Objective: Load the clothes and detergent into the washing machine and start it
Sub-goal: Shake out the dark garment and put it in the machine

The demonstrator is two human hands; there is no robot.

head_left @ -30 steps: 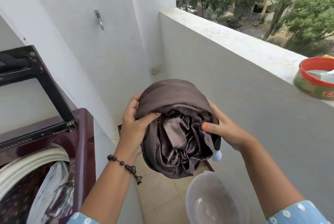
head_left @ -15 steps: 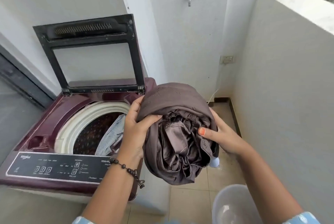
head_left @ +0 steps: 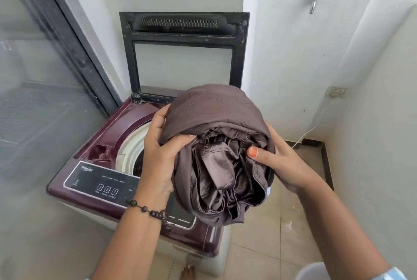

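Brown satin cloth bundle (head_left: 216, 153); maroon washing machine (head_left: 108, 144), black lid (head_left: 184, 29), black panel (head_left: 101, 183); beige floor tiles (head_left: 293, 223).

The washing machine (head_left: 108, 142) carries a dark control panel (head_left: 94, 180) along its front edge, and at the panel's upper left a white script logo (head_left: 87, 169) reads "Whirlpool". Lower on the same panel three square white-outlined buttons are numbered "1" (head_left: 100, 187), "2" (head_left: 107, 189) and "3" (head_left: 114, 191). Small white captions sit under these buttons and in a row above them, but they are too fine to read.
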